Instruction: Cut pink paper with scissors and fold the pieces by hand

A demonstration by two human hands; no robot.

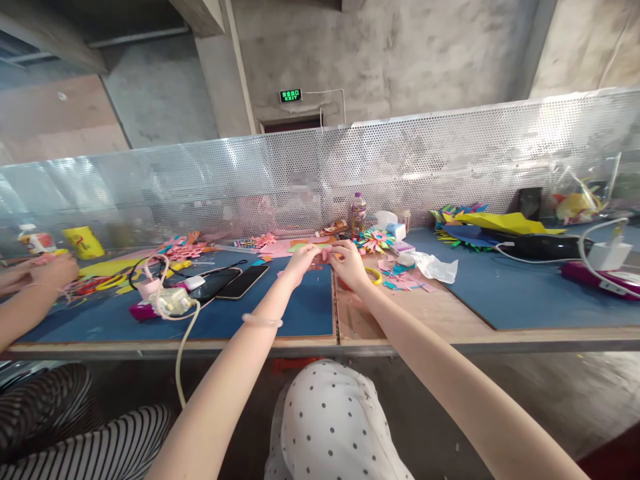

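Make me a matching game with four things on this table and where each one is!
Things:
1. paper piece
2. phones
3. bottle
4. cup

Places:
A. yellow, far left on the table
B. upright, just beyond the right hand
C. pinched by the left hand and right hand
D. lying flat on the blue mat

Pairs: 1-C, 2-D, 3-B, 4-A

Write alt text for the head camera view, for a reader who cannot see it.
A person's left hand and right hand pinch a small pink paper piece between them above a table with blue mats. Around them sit paper scraps, a paper flower, two phones and a bottle; another person's hand works at far left.
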